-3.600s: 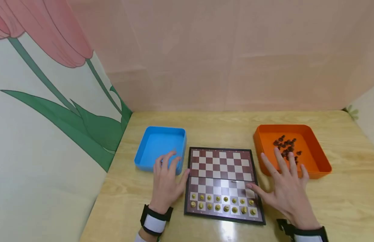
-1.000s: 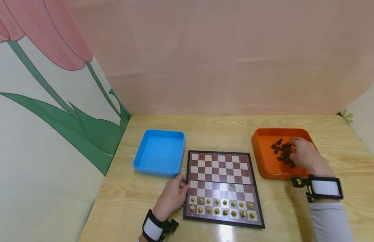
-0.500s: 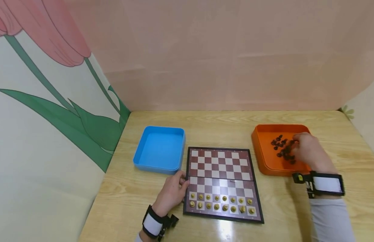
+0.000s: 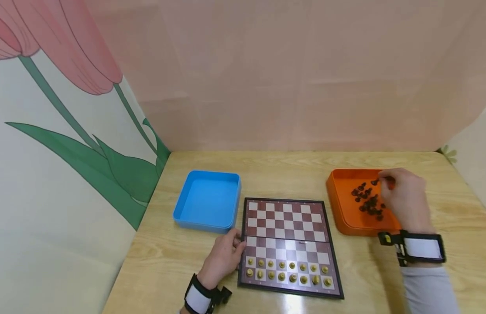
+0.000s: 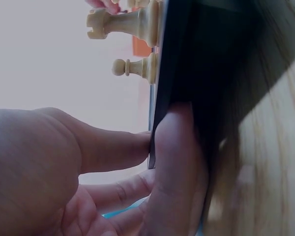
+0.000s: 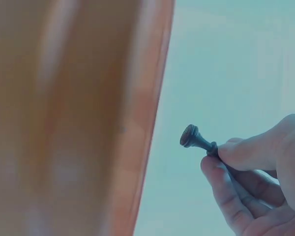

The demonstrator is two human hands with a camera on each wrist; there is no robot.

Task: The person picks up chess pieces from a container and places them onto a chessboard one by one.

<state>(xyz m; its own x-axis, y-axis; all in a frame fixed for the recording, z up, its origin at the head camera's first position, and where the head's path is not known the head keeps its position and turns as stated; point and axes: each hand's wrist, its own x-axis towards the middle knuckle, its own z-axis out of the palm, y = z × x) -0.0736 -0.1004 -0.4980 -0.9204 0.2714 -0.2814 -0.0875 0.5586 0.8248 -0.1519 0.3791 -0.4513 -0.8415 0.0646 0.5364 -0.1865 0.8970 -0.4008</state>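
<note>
A folding chessboard (image 4: 287, 224) lies on the wooden table, with light pieces (image 4: 286, 270) filling its two near rows. My left hand (image 4: 236, 249) holds the board's left edge (image 5: 187, 73), the thumb along its side. A light rook (image 5: 119, 22) and a pawn (image 5: 133, 67) stand near that edge. My right hand (image 4: 383, 184) hovers over the orange tray (image 4: 332, 205) and pinches a dark chess piece (image 6: 194, 138) between thumb and fingers. Several more dark pieces (image 4: 365, 201) lie in the tray.
A blue tray (image 4: 207, 201) sits left of the board, with nothing showing inside it. Panels close off the table on the left and at the back. Bare tabletop (image 4: 282, 174) lies beyond the board and trays.
My right hand, which was down among the dark pieces, has risen a little toward the tray's far side with one piece pinched. My left hand stays on the board's edge.
</note>
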